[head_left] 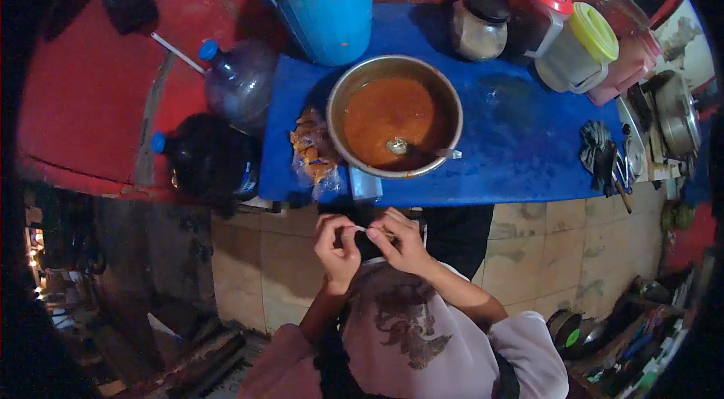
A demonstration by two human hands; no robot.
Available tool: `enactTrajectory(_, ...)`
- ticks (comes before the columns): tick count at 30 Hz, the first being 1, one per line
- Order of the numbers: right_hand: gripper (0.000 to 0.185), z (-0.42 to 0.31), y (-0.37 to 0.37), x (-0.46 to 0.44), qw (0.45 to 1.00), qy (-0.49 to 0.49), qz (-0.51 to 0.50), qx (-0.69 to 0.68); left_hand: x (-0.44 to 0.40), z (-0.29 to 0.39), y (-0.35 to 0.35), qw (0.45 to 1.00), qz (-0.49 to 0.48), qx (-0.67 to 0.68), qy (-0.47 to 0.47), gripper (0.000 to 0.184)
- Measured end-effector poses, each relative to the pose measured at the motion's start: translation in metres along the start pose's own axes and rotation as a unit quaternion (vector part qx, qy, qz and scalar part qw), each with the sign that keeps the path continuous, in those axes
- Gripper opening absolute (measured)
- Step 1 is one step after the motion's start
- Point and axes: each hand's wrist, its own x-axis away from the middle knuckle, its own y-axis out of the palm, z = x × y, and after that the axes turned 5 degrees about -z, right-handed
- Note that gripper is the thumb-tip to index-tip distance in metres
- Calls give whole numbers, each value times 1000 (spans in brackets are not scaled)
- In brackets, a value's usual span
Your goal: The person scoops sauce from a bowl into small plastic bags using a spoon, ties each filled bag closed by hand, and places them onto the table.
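Note:
My left hand [336,245] and my right hand [397,239] are close together in front of my body, just below the blue table's front edge. Between their fingertips is a small whitish strip [360,228], pinched from both sides; what it is made of is too small to tell. Beyond them on the table stands a metal bowl [339,141] of orange-red sauce [388,114], with a spoon [397,146] resting in it. Left of the bowl lies a clear plastic bag of brownish pieces [313,150]. A stack of clear plastic [366,184] sits at the edge below the bowl.
A blue lidded bucket [328,14] stands behind the bowl. Large bottles [240,86] are at the left. A black-lidded jar [480,28] and lidded pitchers [572,52] line the back right. A dark cloth [596,148] and utensils lie at the right edge.

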Motion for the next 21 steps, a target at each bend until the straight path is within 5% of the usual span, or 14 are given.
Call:
enactTrajectory(3, 17, 0, 3, -8, 993, 91, -37, -72, -20, 3, 1, 997, 60, 24, 36, 7)
enactTrajectory(5, 20, 4, 1, -19, 996, 71, -2, -51, -43, 4, -13, 996, 80, -14, 29, 8)
enactTrajectory(7, 30, 18, -3, -24, 998, 41, 1, 43, -83, 15, -27, 983, 71, -122, 116, 9)
enactTrajectory(8, 30, 33, -3, -22, 999, 36, -2, 41, -96, -1, -25, 990, 91, -54, 89, 7)
enactTrajectory(11, 32, 64, 3, -22, 958, -45, -69, 273, -121, -35, -25, 996, 65, -32, 60, 10)
enactTrajectory(14, 37, 84, 3, -22, 936, -80, -103, 328, -113, -54, -14, 989, 8, -122, 80, 24)
enactTrajectory(18, 35, 68, -2, -21, 950, -29, -115, 289, -57, -41, 0, 971, -191, -99, 108, 34)
enactTrajectory(21, 36, 75, -1, -15, 953, -31, -102, 283, -30, -68, 16, 969, -168, -147, 106, 26)
